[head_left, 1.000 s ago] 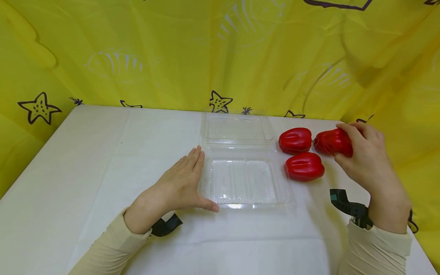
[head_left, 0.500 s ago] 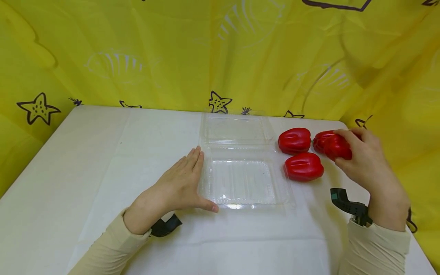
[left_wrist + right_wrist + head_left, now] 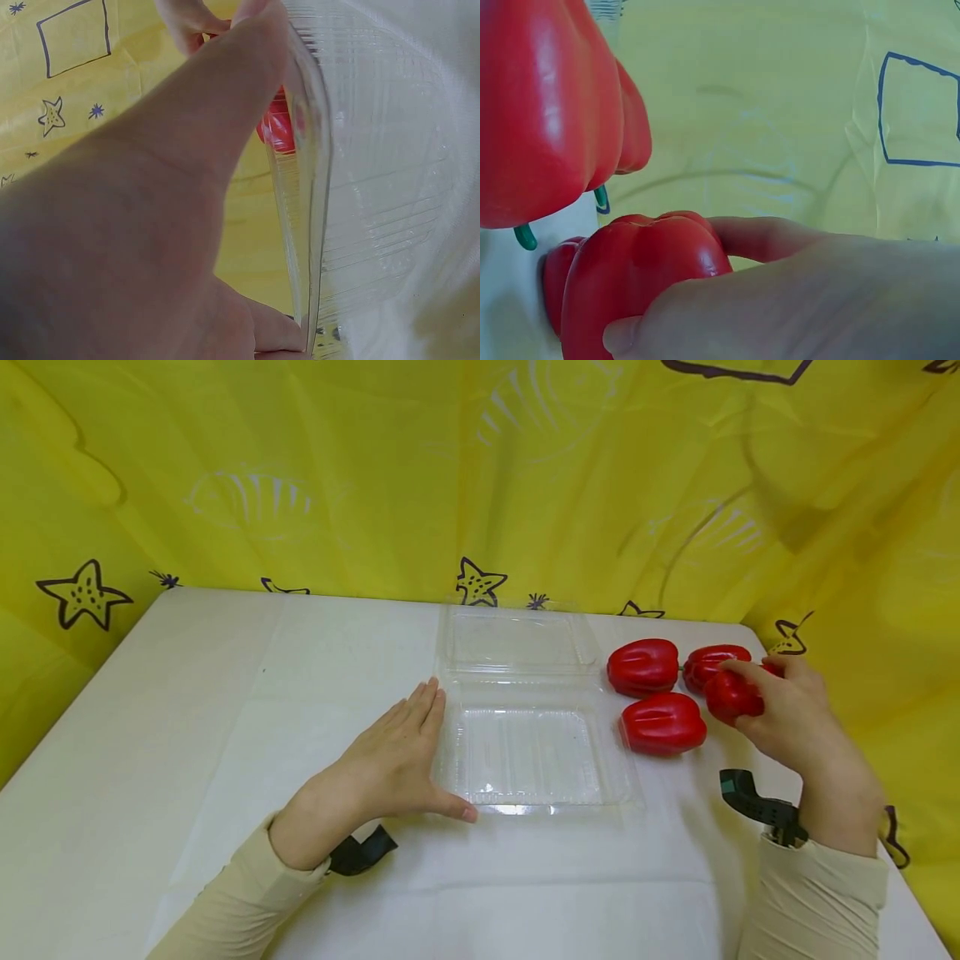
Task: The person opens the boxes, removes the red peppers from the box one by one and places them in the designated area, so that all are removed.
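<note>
My left hand (image 3: 390,760) lies along the left side of a clear plastic clamshell container (image 3: 618,781), fingers straight at its edge and thumb at the front left corner. The container's lid (image 3: 517,639) is folded back behind its base. At the right, my right hand (image 3: 791,714) grips a red bell pepper (image 3: 645,270) between thumb and fingers. Behind the held pepper lies another red bell pepper (image 3: 712,662). Two more peppers sit beside the container: one farther back (image 3: 642,667) and one nearer (image 3: 663,724). Green stems show in the right wrist view.
A white cloth covers the table (image 3: 225,693). Yellow patterned curtain (image 3: 375,485) hangs behind the table and along both sides. A black strap mount (image 3: 761,802) sticks out from my right wrist, with a similar mount (image 3: 363,852) on the left wrist.
My right hand has drawn the held pepper slightly toward me, uncovering more of the pepper behind it. The held pepper has turned. My left hand and the container have stayed in place.
</note>
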Demonstrator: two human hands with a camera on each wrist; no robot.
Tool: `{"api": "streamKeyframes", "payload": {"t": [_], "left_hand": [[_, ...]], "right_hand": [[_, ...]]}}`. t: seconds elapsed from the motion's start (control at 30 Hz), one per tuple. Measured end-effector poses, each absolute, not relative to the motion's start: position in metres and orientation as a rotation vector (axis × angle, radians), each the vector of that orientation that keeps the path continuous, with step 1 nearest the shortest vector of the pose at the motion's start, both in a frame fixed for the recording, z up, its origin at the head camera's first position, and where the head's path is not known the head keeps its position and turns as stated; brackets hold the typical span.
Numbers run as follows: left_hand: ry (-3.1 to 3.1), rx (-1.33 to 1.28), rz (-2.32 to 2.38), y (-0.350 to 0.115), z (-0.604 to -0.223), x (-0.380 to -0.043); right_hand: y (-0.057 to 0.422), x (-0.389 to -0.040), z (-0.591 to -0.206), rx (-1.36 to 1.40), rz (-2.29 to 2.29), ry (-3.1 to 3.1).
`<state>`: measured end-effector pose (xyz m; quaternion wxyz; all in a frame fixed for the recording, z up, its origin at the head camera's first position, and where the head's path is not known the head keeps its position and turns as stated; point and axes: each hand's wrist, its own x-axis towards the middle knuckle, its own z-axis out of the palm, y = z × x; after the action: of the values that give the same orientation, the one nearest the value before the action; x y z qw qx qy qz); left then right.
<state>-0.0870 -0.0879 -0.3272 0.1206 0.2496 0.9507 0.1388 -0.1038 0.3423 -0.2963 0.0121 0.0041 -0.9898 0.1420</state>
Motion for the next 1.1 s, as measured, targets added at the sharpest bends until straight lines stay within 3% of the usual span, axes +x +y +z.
{"api": "streamKeyframes", "payload": {"t": [1.1], "left_hand": [[2.767, 0.740, 0.410, -0.089, -0.325, -0.086]], "right_hand": [[0.348, -0.114, -0.311, -0.079, 0.472, -3.304]]}}
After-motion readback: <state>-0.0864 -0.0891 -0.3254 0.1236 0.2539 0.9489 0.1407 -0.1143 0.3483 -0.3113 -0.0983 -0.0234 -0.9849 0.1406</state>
